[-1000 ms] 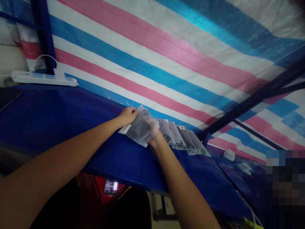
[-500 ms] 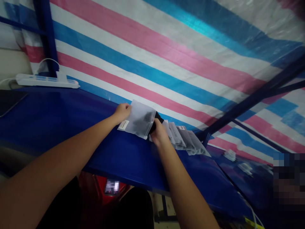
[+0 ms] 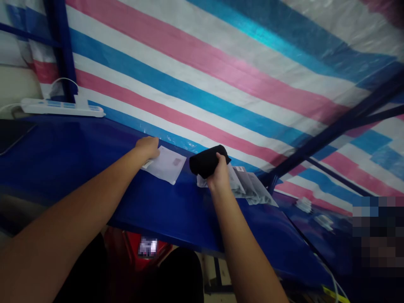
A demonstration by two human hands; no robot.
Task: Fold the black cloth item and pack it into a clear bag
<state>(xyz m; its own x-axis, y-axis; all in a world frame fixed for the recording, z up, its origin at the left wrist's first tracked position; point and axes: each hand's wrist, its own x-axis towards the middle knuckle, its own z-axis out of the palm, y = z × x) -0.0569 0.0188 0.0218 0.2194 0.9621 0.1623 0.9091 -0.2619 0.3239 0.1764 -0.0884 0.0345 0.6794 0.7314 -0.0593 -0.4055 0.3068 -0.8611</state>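
Note:
My left hand (image 3: 148, 148) is closed on the left end of a frosted plastic zip bag (image 3: 168, 164), which looks flat and has a small printed patch. My right hand (image 3: 220, 173) grips a folded or rolled black cloth (image 3: 206, 160), its thumb over the top. The cloth is clear of that bag, to its right. Close behind my right hand lies a row of overlapping frosted bags (image 3: 249, 187) with dark contents, one showing a white label. What kind of garment or cloth the black bundle is, I cannot make out.
Both hands are over a blue table (image 3: 183, 214) against a striped tarp wall (image 3: 176, 92). A white power strip (image 3: 63, 107) lies at the back left. Below the table edge is a red stool (image 3: 142, 259). White packets (image 3: 304, 205) sit farther right.
The black cloth has come out of the bag in my right hand. My left hand has moved left and down with the bag, which now lies flatter.

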